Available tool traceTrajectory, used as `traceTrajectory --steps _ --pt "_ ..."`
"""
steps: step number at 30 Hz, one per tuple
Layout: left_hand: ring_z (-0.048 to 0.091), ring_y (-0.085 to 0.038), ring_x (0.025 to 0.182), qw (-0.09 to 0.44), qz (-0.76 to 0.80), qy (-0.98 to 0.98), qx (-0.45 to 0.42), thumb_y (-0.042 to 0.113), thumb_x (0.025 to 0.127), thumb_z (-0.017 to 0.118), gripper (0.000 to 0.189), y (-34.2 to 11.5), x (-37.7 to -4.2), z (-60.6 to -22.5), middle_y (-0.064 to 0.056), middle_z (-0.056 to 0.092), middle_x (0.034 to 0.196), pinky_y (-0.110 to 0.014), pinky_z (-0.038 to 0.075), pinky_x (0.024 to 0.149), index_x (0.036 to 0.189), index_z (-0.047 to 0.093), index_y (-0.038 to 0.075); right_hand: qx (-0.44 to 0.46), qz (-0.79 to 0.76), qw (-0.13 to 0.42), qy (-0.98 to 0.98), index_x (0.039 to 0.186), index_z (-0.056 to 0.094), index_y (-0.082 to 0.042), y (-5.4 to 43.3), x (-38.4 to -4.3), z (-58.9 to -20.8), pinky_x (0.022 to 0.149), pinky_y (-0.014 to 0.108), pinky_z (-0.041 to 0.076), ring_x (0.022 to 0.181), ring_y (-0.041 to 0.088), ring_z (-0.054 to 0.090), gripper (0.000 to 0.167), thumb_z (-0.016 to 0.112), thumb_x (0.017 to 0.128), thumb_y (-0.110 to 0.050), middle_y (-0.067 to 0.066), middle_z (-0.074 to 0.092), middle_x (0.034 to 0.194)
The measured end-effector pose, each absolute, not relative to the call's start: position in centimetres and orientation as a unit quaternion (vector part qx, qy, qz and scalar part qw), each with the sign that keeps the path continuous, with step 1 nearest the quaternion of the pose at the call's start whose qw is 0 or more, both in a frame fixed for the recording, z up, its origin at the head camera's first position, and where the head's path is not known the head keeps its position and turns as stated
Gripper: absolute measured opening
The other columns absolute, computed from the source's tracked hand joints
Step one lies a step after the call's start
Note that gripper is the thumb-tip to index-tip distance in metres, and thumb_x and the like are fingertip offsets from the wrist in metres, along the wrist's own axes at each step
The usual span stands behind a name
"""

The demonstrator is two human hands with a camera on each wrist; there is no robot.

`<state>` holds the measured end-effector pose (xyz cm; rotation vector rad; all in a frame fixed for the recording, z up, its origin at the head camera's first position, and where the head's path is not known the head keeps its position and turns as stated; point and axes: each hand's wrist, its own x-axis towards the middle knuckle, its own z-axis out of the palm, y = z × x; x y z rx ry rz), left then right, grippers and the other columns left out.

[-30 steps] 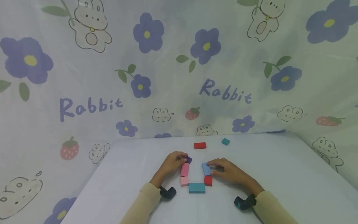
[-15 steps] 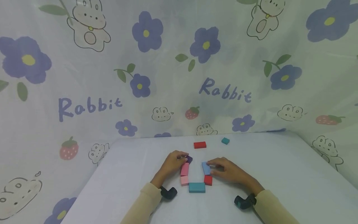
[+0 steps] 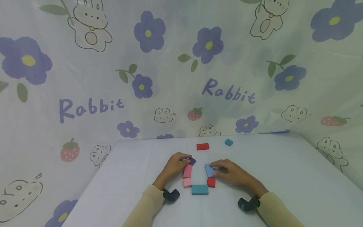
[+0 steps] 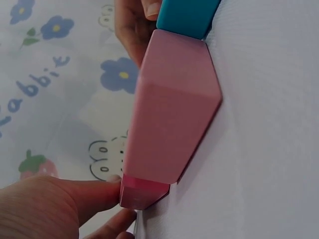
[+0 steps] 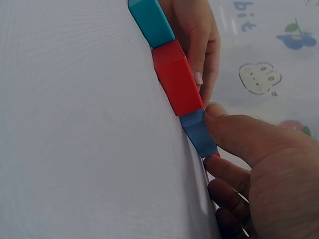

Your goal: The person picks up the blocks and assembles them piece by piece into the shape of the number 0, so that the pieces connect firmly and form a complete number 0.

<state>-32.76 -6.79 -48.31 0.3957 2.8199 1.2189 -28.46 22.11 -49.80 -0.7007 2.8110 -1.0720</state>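
Observation:
My left hand [image 3: 173, 165] pinches a small dark purple block [image 3: 192, 161] at the far end of the left row. Below that block lie a pink block [image 3: 187, 171] and a pale pink block [image 3: 187, 183], end to end. Opposite them, my right hand [image 3: 233, 172] holds a light blue block [image 3: 209, 170] between thumb and fingers, its near end meeting a red block [image 3: 211, 182]. A teal block [image 3: 199, 189] lies across the near side, so the blocks form a U. In the left wrist view, the purple block is hidden behind the pink blocks.
Farther back on the white table [image 3: 119, 195] lie a long red block [image 3: 202, 146] and a small teal block [image 3: 228, 142]. A curtain printed with rabbits and flowers [image 3: 170, 69] rises behind the table.
My left hand and the purple block have shifted very slightly to the right. The right hand stays at the light blue block, and the other blocks lie as before.

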Motion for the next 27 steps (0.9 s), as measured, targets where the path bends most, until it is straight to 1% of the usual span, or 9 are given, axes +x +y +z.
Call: traceTrajectory --steps 7,14,21,27 --pt "0.057 -0.030 0.125 0.024 0.394 0.910 0.128 0.030 0.098 0.063 0.029 -6.86 -32.74 -48.40 -0.006 0.064 0.128 -0.051 0.051 0.101 0.126 0.070 0.024 -0.230 -0.348 0.024 0.908 0.133 0.063 -0.032 22.11 -28.44 -49.83 0.097 0.040 0.053 0.114 0.014 0.057 0.043 0.067 0.093 -0.047 -0.008 0.063 0.134" --pt "0.057 -0.029 0.125 0.022 0.400 0.907 0.133 0.030 0.099 0.062 0.029 -6.88 -32.72 -48.33 -0.006 0.064 0.129 -0.050 0.051 0.102 0.126 0.070 0.024 -0.227 -0.353 0.028 0.907 0.133 0.063 -0.033 22.16 -28.39 -49.65 0.097 0.040 0.052 0.114 0.013 0.056 0.043 0.067 0.092 -0.047 -0.010 0.062 0.133" --pt "0.057 -0.029 0.124 0.023 0.405 0.904 0.134 0.030 0.098 0.063 0.030 -6.97 -32.75 -48.29 -0.006 0.064 0.128 -0.050 0.051 0.101 0.126 0.070 0.024 -0.230 -0.355 0.026 0.906 0.133 0.063 -0.033 22.22 -28.44 -49.66 0.097 0.037 0.052 0.113 0.012 0.056 0.043 0.067 0.092 -0.048 -0.011 0.063 0.132" --pt "0.057 -0.029 0.124 0.024 0.409 0.902 0.134 0.029 0.099 0.062 0.029 -7.00 -32.71 -48.30 -0.006 0.064 0.129 -0.050 0.050 0.102 0.126 0.070 0.024 -0.228 -0.355 0.027 0.906 0.133 0.063 -0.033 22.25 -28.45 -49.69 0.098 0.038 0.052 0.115 0.013 0.056 0.043 0.068 0.092 -0.047 -0.010 0.063 0.133"
